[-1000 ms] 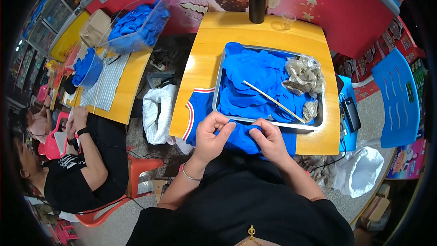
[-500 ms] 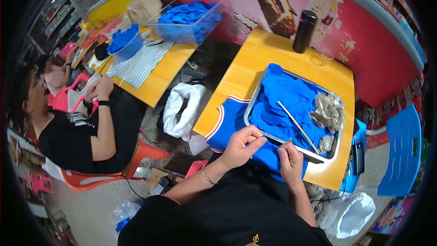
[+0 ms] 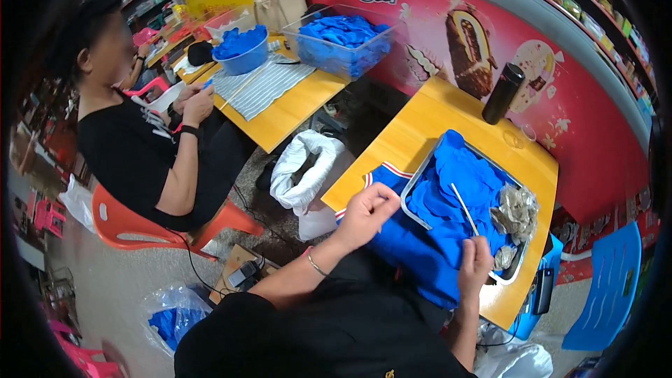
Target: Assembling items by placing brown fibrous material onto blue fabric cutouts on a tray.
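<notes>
My left hand is closed in a pinch above the blue garment with red-and-white trim; whatever its fingers may hold is too small to make out. Farther right, my right hand is also pinched, over the near side of the metal tray. It overlaps the lower end of a thin pale stick, and I cannot tell whether it touches it. Blue fabric pieces heap up in the tray under the stick. Crumpled clear-brown plastic lies at the tray's right side.
A black bottle stands at the table's far edge. Left of the table is an open white sack. A seated person works at another table, near a blue basin and a clear bin. A blue chair stands right.
My view has swung left, so the scene sits farther right and lower. My hands have drawn apart, the right one now covering the stick's lower end.
</notes>
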Available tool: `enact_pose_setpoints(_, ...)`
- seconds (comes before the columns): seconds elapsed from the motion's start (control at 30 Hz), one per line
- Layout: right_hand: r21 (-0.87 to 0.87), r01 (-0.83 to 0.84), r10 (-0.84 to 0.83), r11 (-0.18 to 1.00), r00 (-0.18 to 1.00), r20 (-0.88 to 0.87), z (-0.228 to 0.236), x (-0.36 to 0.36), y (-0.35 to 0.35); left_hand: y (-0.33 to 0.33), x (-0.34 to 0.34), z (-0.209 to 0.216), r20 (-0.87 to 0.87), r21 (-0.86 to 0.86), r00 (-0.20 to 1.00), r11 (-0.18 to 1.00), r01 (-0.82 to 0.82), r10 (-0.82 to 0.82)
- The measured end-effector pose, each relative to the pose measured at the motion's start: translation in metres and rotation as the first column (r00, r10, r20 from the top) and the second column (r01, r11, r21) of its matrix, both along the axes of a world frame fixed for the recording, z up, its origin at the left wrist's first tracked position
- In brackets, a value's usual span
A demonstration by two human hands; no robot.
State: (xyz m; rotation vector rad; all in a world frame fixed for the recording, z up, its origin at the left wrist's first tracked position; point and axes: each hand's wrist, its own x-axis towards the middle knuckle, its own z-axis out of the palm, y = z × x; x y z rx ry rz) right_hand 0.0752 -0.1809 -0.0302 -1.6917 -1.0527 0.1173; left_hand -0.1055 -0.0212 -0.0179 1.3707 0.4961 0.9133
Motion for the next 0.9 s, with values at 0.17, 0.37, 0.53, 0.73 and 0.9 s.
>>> enact_pose_setpoints(0.17,-0.139,0.117,-0.1,0.983,0.987,0.124,-0.005,0.031,0.013,0.005,-0.022,-0.003,-0.053,0.057,0.998,0.998,-0.038,0.041)
enact_pose_setpoints(0.37,0.126,0.18,-0.219,0.975,0.842,0.492,-0.017,0.04,0.006,0.002,-0.042,-0.027,-0.301,0.404,0.934,0.913,-0.055,0.19)
enact_pose_setpoints(0.53,-0.057,-0.205,0.212,0.977,0.952,0.219,-0.02,-0.019,-0.01,-0.007,-0.089,-0.079,-0.431,0.58,0.78,0.801,-0.146,0.454)
enact_pose_setpoints(0.73,-0.176,-0.473,0.498,0.863,0.854,0.152,-0.033,-0.03,-0.016,-0.046,-0.105,-0.105,-0.79,0.612,0.374,0.668,0.423,0.486)
enact_pose_setpoints(0.9,-0.155,-0.496,0.513,0.855,0.851,0.111,-0.037,-0.016,-0.02,-0.042,-0.121,-0.108,-0.851,0.522,0.178,0.759,0.39,0.494)
